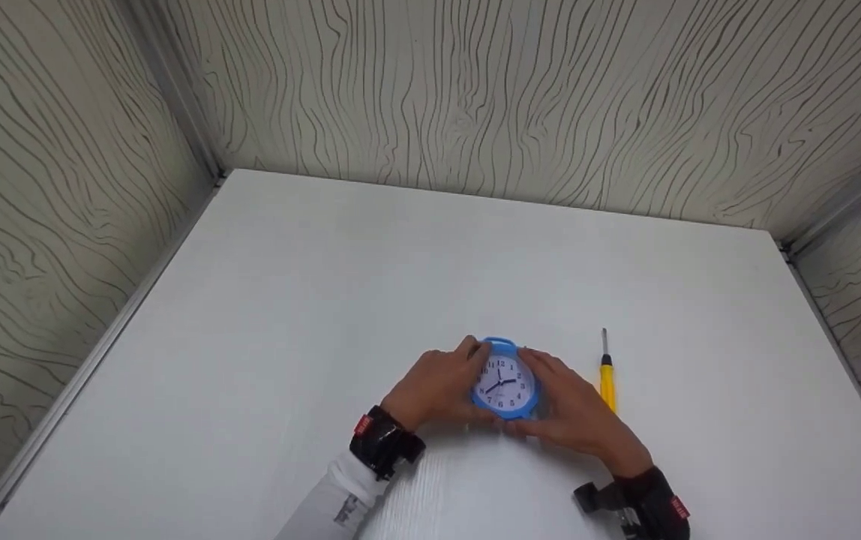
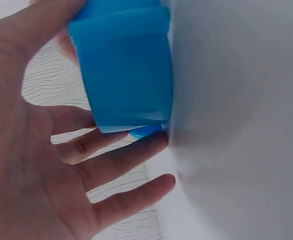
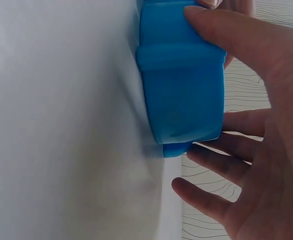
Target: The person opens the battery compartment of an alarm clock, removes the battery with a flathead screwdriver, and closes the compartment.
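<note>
So the blue alarm clock (image 1: 504, 386) is on the white counter (image 1: 325, 285), dial facing up, with its 12 and the little carry loop pointing away from the person. Looks like it's lying on its back, though I wouldn't swear there's no tiny gap underneath. Both hands are grasping it: the left hand (image 1: 438, 386) has the left side between thumb and fingers, the right hand (image 1: 580, 412) does the same on the right. The 2 thumbs come close together at the bottom edge by the 6, and the wrist views show some of the fingers spread past the plastic rather than wrapped tight.

My read is this is a hold-and-position step, nothing fancier. If the clock has to be turned or lifted from here, the move calls for an even squeeze from both sides, keeping the loop clear.

Only 1 tool around: a yellow screwdriver (image 1: 607, 382) just beside the right hand, tip pointing away, handle end hidden. Neither hand is holding it. Can't see any screws on the clock from these angles.
</note>
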Action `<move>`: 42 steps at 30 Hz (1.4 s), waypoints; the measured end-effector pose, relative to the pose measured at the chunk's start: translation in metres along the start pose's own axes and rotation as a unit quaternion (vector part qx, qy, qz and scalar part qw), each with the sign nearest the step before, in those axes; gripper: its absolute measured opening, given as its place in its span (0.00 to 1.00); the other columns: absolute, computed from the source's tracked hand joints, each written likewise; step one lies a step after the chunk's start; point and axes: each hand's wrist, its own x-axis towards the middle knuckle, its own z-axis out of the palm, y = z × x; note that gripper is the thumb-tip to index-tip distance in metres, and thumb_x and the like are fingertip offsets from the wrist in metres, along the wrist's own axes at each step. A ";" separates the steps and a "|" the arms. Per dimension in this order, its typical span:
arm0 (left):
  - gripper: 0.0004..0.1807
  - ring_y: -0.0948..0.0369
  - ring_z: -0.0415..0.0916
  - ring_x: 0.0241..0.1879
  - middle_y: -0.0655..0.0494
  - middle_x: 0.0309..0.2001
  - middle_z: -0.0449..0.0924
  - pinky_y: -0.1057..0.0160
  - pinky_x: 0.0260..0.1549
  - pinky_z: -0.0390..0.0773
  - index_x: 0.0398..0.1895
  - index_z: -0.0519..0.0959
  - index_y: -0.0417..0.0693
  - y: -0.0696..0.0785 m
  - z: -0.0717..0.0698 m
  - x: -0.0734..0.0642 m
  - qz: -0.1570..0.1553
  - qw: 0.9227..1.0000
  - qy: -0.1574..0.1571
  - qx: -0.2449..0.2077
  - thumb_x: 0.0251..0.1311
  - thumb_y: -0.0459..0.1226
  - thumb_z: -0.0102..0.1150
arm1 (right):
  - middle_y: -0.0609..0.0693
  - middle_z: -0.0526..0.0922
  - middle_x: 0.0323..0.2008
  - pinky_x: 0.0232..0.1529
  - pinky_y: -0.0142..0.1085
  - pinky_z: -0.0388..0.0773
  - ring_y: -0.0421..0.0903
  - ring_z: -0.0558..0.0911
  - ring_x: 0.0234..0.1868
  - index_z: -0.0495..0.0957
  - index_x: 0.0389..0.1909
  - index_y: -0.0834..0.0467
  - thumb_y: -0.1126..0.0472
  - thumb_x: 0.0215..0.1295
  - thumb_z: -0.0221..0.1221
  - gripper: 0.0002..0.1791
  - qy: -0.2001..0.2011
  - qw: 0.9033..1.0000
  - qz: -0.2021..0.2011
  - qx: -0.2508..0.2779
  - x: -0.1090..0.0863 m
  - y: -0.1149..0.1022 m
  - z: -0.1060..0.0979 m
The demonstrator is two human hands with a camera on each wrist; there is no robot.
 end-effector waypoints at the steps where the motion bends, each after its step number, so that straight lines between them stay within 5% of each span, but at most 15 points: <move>1: 0.54 0.64 0.74 0.33 0.55 0.55 0.72 0.67 0.41 0.80 0.73 0.60 0.48 0.000 -0.001 0.000 -0.002 1.000 -0.001 -0.005 0.46 0.67 0.64 | 0.49 0.65 0.71 0.65 0.50 0.72 0.50 0.69 0.69 0.58 0.74 0.51 0.34 0.46 0.70 0.55 0.000 1.000 0.001 0.004 0.000 0.000 0.000; 15: 0.56 0.64 0.73 0.34 0.57 0.51 0.71 0.69 0.38 0.79 0.72 0.61 0.49 -0.001 -0.008 0.002 -0.021 0.999 -0.001 -0.044 0.42 0.65 0.70 | 0.45 0.69 0.68 0.63 0.47 0.75 0.46 0.72 0.65 0.62 0.71 0.49 0.37 0.44 0.72 0.53 0.014 1.000 -0.013 -0.001 0.007 0.000 -0.005; 23: 0.54 0.64 0.73 0.32 0.56 0.52 0.71 0.68 0.39 0.80 0.72 0.61 0.47 0.000 -0.002 0.003 -0.011 1.000 -0.004 -0.017 0.46 0.65 0.67 | 0.46 0.71 0.66 0.62 0.48 0.76 0.46 0.73 0.63 0.63 0.70 0.49 0.37 0.41 0.74 0.54 0.002 1.000 0.000 -0.016 0.007 0.000 -0.002; 33: 0.54 0.63 0.77 0.45 0.57 0.70 0.63 0.60 0.53 0.79 0.75 0.56 0.50 0.004 -0.002 0.003 -0.017 0.999 -0.019 -0.022 0.49 0.64 0.66 | 0.50 0.71 0.66 0.61 0.50 0.76 0.49 0.74 0.63 0.64 0.70 0.52 0.38 0.41 0.74 0.54 0.010 0.999 -0.003 -0.032 0.007 0.002 -0.005; 42: 0.56 0.64 0.78 0.46 0.57 0.73 0.60 0.60 0.53 0.79 0.76 0.54 0.51 0.004 -0.006 0.001 0.001 1.000 -0.018 -0.016 0.48 0.67 0.63 | 0.52 0.71 0.66 0.60 0.50 0.77 0.50 0.74 0.63 0.65 0.70 0.55 0.41 0.43 0.75 0.53 0.033 0.999 -0.019 -0.019 0.007 0.002 -0.005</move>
